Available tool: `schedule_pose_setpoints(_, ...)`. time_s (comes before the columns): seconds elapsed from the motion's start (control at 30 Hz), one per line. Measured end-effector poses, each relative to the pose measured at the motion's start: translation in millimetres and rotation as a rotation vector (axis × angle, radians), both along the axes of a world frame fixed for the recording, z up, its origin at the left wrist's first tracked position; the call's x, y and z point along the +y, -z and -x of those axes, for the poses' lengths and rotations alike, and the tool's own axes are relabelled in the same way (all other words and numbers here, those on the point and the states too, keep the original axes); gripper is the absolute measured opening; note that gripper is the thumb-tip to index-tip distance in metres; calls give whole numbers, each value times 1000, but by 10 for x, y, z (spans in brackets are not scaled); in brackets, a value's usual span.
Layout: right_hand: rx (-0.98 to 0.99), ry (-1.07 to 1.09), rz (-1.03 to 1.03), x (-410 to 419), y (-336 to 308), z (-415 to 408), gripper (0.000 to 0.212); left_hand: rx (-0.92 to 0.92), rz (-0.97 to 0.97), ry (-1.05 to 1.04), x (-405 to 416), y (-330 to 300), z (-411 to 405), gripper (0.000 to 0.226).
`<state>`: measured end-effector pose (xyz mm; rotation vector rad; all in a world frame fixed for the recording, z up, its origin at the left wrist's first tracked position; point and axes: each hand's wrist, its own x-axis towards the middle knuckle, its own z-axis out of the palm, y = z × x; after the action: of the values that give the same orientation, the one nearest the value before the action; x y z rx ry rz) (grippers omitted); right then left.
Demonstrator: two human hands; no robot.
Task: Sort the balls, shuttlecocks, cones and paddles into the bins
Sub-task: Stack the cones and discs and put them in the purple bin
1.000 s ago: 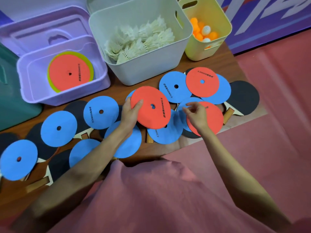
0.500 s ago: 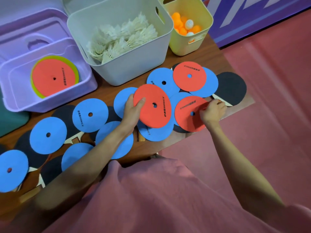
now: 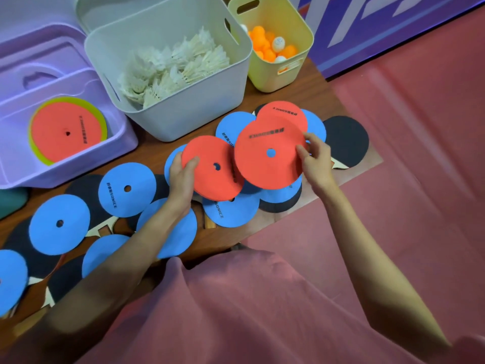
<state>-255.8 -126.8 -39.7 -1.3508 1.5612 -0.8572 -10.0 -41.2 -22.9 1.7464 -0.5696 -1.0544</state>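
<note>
Since half a second ago my right hand [image 3: 313, 160] has lifted the red disc [image 3: 269, 153] it was pinching off the pile, and now holds it tilted above the blue ones, its left edge overlapping the red disc [image 3: 210, 168] in my left hand [image 3: 181, 177]. My right fingers are curled round the disc's right rim, thumb on top. My left hand grips its disc at the left edge, thumb pressed on the face, fingers underneath.

Beyond my hands a third red disc [image 3: 284, 111] lies on blue discs [image 3: 126, 189] and black paddles [image 3: 346, 139] scattered across the brown table [image 3: 319, 97]. At the table's far side stand the purple bin [image 3: 123, 143] with a red disc on a yellow one, the grey bin [image 3: 199, 109] of white shuttlecocks [image 3: 170, 67], and the yellow bin [image 3: 307, 35] of orange and white balls [image 3: 265, 47]. Red floor matting [image 3: 420, 153] runs to my right, with a purple wall panel [image 3: 367, 27] behind.
</note>
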Motion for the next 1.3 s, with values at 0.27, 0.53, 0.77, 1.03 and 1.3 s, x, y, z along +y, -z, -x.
schedule_pose_setpoints(0.27,-293,-117,-261,95,7,-544,21,47,53,75,-144,-87,123,22)
schedule_pose_setpoints(0.53,-191,-227,-315,-86,9,-593,15,16,42,130,-242,-49,89,28)
schedule_pose_setpoints(0.77,240,144,-313,-729,464,-240,40,-11,75,127,-377,-40,5,33)
schedule_pose_setpoints(1.03,427,284,-525,-1070,602,-261,83,-31,77,154,-486,-32,18,29)
schedule_pose_setpoints(1.3,321,332,-434,-1060,621,-267,64,-50,81,149,-481,-2,25,27)
